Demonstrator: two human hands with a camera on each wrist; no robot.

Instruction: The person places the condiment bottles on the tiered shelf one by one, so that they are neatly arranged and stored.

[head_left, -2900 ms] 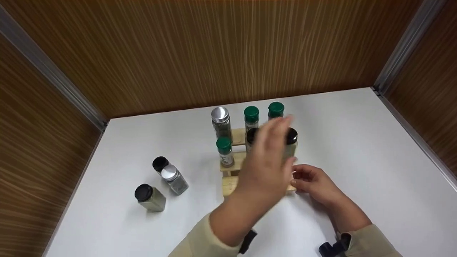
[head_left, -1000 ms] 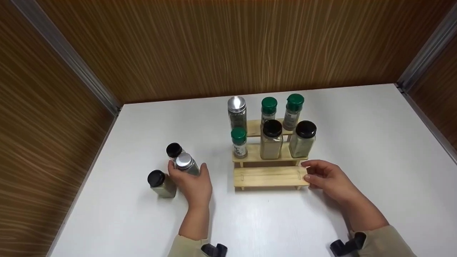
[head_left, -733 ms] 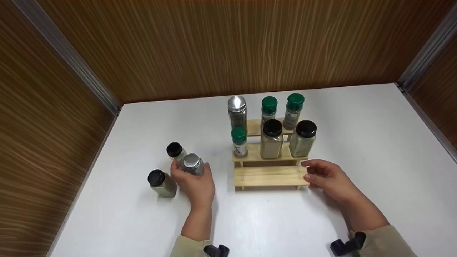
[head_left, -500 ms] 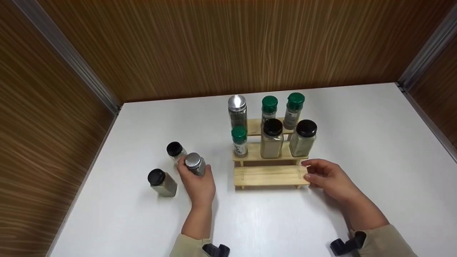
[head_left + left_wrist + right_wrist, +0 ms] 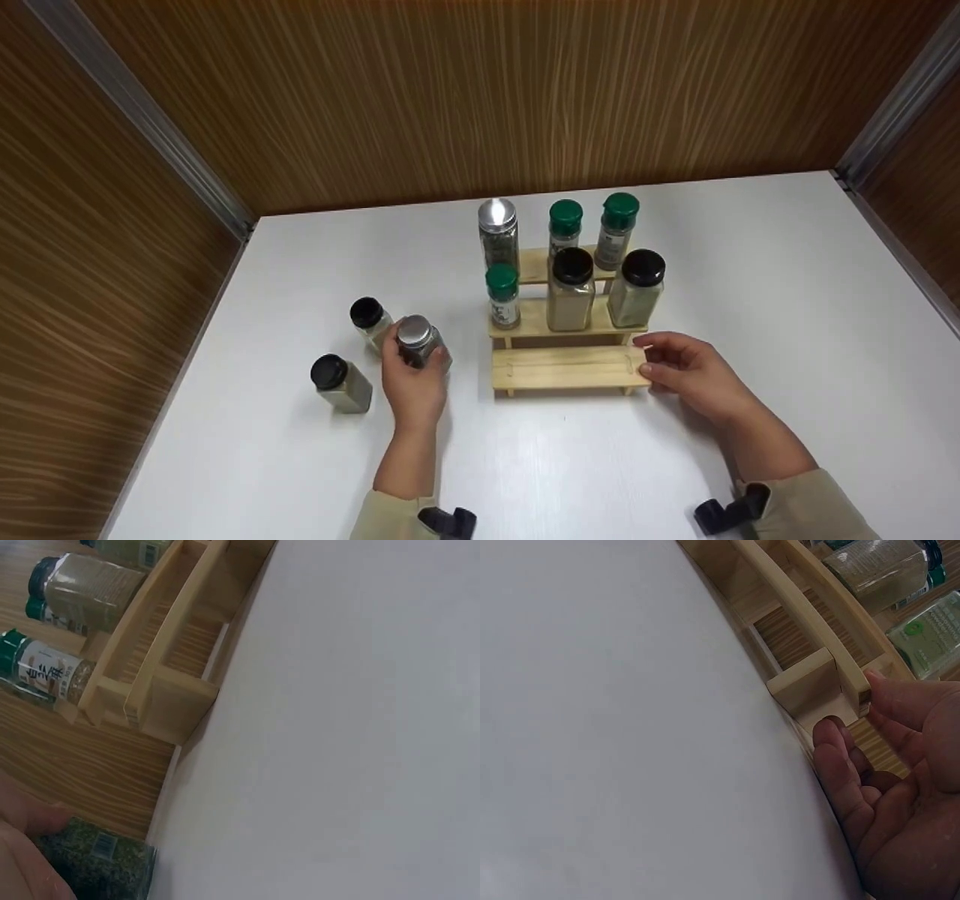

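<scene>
Two black-lidded jars stand on the white table [image 5: 750, 300] at left of the frame: one [image 5: 368, 319] farther back, one [image 5: 339, 382] nearer the lower left. Wood-grain walls [image 5: 450, 97] fill the upper part of the frame, with metal corner strips [image 5: 142, 124] at upper left and right.

My white table [image 5: 675, 247] carries a stepped wooden rack [image 5: 566, 367] near the middle. To its left stand two black-capped jars [image 5: 341, 384] [image 5: 370, 321] straight on the tabletop, near each other but apart.
</scene>
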